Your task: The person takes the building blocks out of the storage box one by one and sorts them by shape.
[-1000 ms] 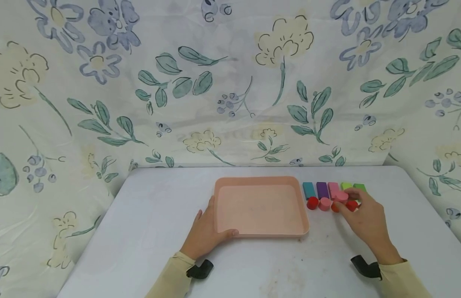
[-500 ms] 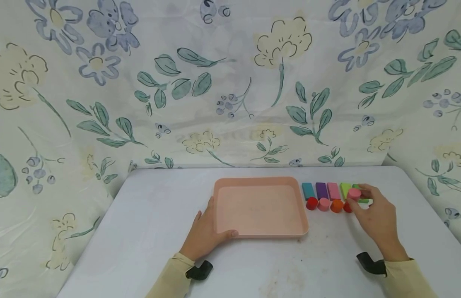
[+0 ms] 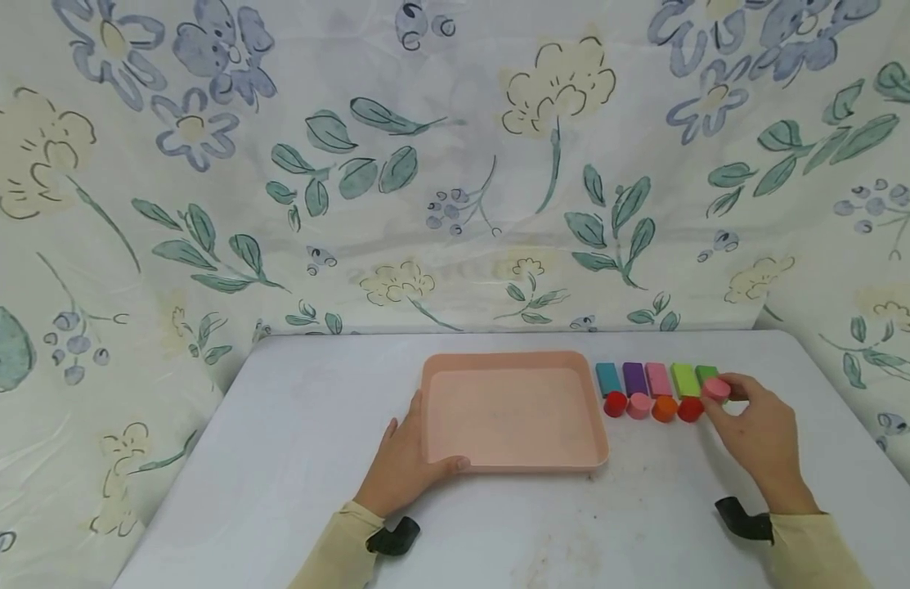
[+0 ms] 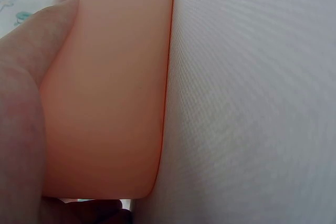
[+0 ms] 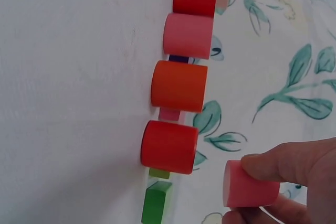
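Observation:
A peach tray [image 3: 517, 468] lies on the table, and my left hand [image 3: 401, 469] holds its near left corner. Along the left side run the fingers, while the thumb [image 4: 55, 17] lies against the front wall. My right hand [image 3: 762, 429] pinches a pink cylinder block [image 5: 252, 183] between thumb and fingers, raised off the table in front of the green block [image 5: 156, 202]. Beside it stands a row of cylinders: red [image 3: 691, 410], orange [image 3: 664, 409], pink [image 3: 639, 406] and another red one [image 3: 615, 405] closest to the tray.
Behind the cylinders lies a row of flat blocks: blue [image 3: 608, 379], purple [image 3: 634, 379], pink [image 3: 657, 379], lime [image 3: 684, 379] and green. A floral cloth [image 3: 455, 164] hangs behind the white table [image 3: 337, 384].
My right hand has carried the pink cylinder rightward past the orange and red cylinders, then lowered it near the green block. The left hand and tray keep their place.

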